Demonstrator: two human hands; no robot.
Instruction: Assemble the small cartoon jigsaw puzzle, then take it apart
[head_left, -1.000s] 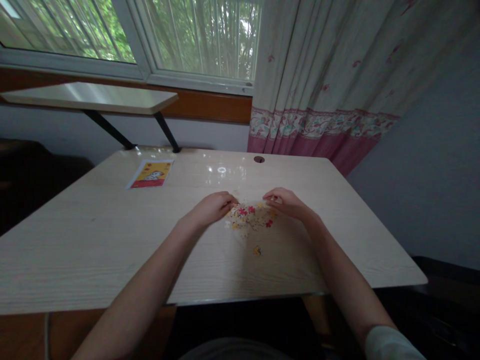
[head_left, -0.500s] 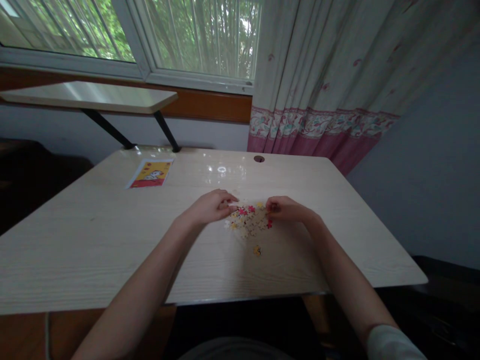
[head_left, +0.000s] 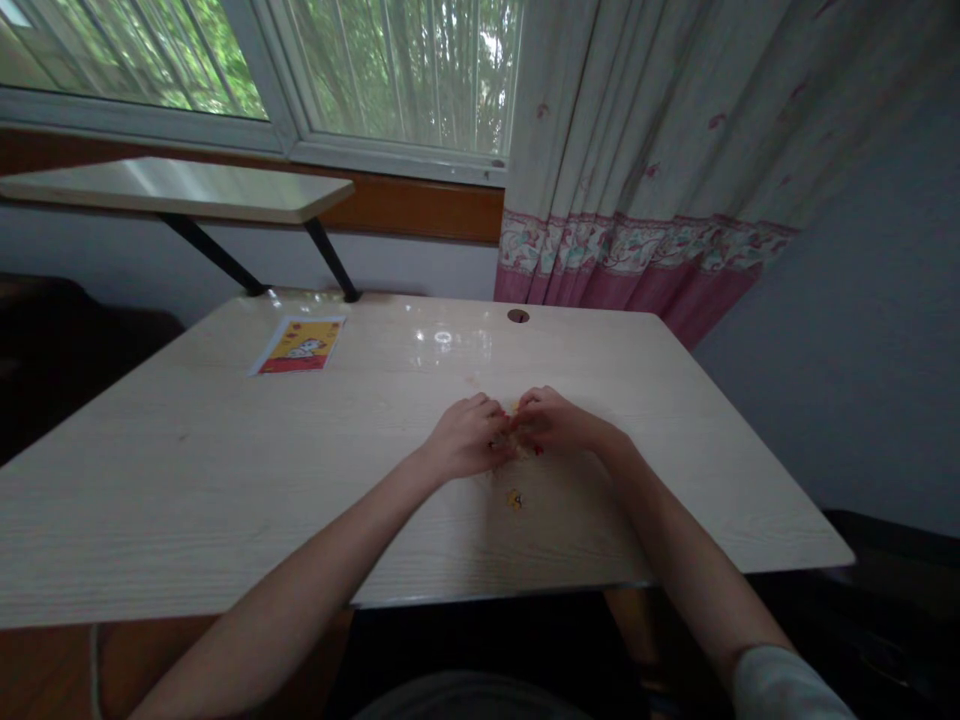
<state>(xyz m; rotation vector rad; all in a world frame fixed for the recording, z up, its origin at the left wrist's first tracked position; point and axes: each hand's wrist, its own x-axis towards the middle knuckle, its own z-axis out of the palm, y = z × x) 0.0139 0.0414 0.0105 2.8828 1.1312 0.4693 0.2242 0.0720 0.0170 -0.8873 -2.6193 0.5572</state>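
My left hand [head_left: 469,437] and my right hand [head_left: 555,420] meet over a small pile of jigsaw puzzle pieces [head_left: 523,453] on the table. Both hands have curled fingers, cupped round the pile from either side, and they hide most of it. Bits of red and yellow show between the fingertips. A red puzzle piece [head_left: 538,450] peeks out below my right hand. Apart from the pile, nearer to me, lies a yellow-orange piece [head_left: 514,499] with dark marks.
The pale wooden table [head_left: 360,500] carries a printed picture sheet [head_left: 300,345] in yellow and red at the back left. A raised shelf [head_left: 180,188] on black supports stands behind it. A round cable hole [head_left: 518,316] is near the back edge, before a curtain [head_left: 637,245].
My left hand has swept right, pushing in the left part of the puzzle pile. My right hand has shifted slightly left, so the hands now meet. The single yellow-orange piece stayed put.
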